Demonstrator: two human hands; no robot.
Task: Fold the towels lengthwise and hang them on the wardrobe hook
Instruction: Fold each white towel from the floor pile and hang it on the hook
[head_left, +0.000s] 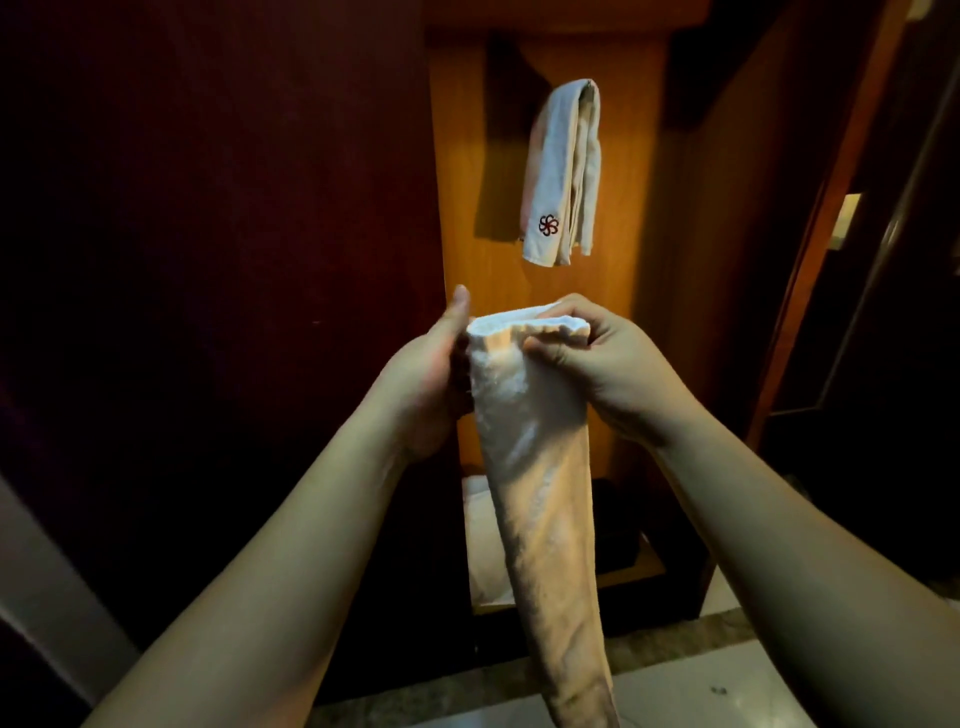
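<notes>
A white towel (545, 499), folded into a long narrow strip, hangs down in front of me to the bottom of the view. My right hand (608, 364) pinches its top edge with curled fingers. My left hand (431, 379) holds the left side of the top, thumb pointing up, its fingers hidden behind the cloth. A second folded white towel (563, 171) with a red flower emblem hangs high on the wooden wardrobe panel (467, 218); the hook under it is hidden.
A dark wardrobe door (208, 260) stands to the left of the panel. Another white towel (480, 540) lies on the low shelf behind the hanging strip. Pale tiled floor (701, 691) shows at the bottom right, and dark wooden framing (810, 260) rises at right.
</notes>
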